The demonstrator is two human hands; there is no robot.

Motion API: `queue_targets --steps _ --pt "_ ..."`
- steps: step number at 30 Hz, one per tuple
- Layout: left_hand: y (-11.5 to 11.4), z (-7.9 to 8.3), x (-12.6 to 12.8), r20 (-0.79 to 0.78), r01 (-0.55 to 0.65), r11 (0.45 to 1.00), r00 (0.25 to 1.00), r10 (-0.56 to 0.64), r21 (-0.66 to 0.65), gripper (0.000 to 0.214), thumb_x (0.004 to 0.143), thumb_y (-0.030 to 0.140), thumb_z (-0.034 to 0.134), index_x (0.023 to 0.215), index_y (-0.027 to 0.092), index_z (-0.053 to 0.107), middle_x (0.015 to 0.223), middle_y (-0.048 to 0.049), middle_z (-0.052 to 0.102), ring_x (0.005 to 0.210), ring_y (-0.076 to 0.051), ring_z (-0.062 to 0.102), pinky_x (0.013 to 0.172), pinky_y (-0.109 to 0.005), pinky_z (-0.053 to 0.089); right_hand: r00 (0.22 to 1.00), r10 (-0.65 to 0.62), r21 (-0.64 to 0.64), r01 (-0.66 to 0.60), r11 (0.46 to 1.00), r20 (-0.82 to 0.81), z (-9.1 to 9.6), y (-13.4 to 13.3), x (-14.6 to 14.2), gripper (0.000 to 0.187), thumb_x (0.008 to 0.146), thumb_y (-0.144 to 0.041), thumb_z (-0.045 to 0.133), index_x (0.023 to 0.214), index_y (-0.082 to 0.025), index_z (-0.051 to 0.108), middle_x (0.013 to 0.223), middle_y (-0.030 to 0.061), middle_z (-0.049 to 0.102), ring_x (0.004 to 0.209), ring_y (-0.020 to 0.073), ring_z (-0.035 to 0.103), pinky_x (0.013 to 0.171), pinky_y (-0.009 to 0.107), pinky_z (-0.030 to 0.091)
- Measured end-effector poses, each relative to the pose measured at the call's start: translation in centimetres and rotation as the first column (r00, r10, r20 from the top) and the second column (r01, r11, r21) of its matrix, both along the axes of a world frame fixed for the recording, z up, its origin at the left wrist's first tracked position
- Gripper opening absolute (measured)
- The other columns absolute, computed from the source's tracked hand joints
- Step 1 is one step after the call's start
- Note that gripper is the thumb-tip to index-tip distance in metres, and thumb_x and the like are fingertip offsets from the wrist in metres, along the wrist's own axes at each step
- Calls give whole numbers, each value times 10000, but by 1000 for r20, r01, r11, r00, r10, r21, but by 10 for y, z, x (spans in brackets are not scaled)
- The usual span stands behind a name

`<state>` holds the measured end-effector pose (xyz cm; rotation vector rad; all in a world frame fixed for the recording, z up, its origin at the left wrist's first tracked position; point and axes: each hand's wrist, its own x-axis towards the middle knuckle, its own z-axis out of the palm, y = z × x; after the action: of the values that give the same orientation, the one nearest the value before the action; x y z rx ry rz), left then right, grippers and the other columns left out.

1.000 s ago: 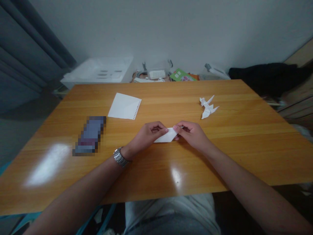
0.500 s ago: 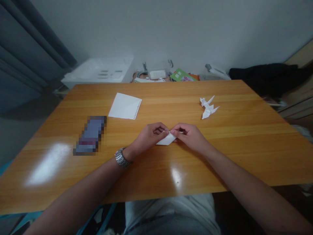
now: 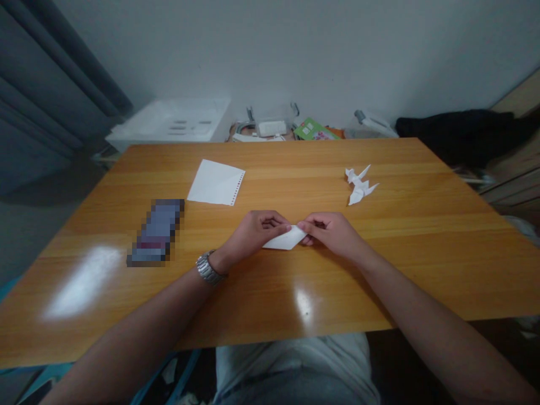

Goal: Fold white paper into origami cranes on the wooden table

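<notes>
A small piece of folded white paper (image 3: 283, 241) is held between my two hands, just above or on the wooden table. My left hand (image 3: 259, 232) pinches its upper edge, the thumb lying along the near face. At the paper's right end, my right hand (image 3: 329, 232) grips it between thumb and fingers. The fingers behind the paper are partly hidden. Farther back on the right lies a folded white paper figure (image 3: 360, 185) with pointed ends. A flat white sheet (image 3: 216, 183) with a perforated edge lies at the back left.
A phone-like dark object (image 3: 156, 232), blurred into blocks, lies on the table (image 3: 270, 304) left of my hands. Past the far edge stand a white tray-like box (image 3: 169, 124), a green booklet (image 3: 315, 130) and assorted small items. Dark cloth (image 3: 455, 132) lies at the right.
My hands have moved slightly apart along the folded paper, with the right thumb now farther right. More of the paper's face shows between them.
</notes>
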<state>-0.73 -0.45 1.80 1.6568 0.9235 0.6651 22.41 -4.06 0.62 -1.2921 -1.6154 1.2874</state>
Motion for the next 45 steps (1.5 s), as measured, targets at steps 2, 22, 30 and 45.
queue_targets --steps 2,22,30,45 --pt "0 0 1 7 -22 1000 1000 22 -20 309 862 434 753 948 137 759 935 -80 783 819 -162 721 709 -238 548 1000 -25 7 25 1000 -2 -1 1 0 408 911 -563 659 849 -168 740 737 54 754 637 157 695 639 267 538" --pt "-1 3 1 -100 3 976 995 19 217 252 917 401 685 981 178 782 957 -57 786 854 -166 709 757 -250 536 999 54 1 -54 999 0 6 0 -4 428 877 -594 670 883 -169 721 765 12 671 671 146 570 613 259 421" --pt "0 -1 6 141 -108 993 983 115 -57 338 836 422 773 1002 135 708 916 -68 759 760 -142 697 692 -245 579 1000 13 -45 -14 999 -20 5 -3 -6 429 869 -590 677 853 -162 677 699 -2 620 603 128 518 545 247 368" --pt "4 -10 3 252 -149 943 940 228 -298 376 820 469 797 964 126 751 922 -95 770 793 -142 722 761 -250 606 999 -46 -29 46 999 -18 6 0 -3 410 859 -586 692 853 -175 689 719 20 693 622 160 609 566 265 449"
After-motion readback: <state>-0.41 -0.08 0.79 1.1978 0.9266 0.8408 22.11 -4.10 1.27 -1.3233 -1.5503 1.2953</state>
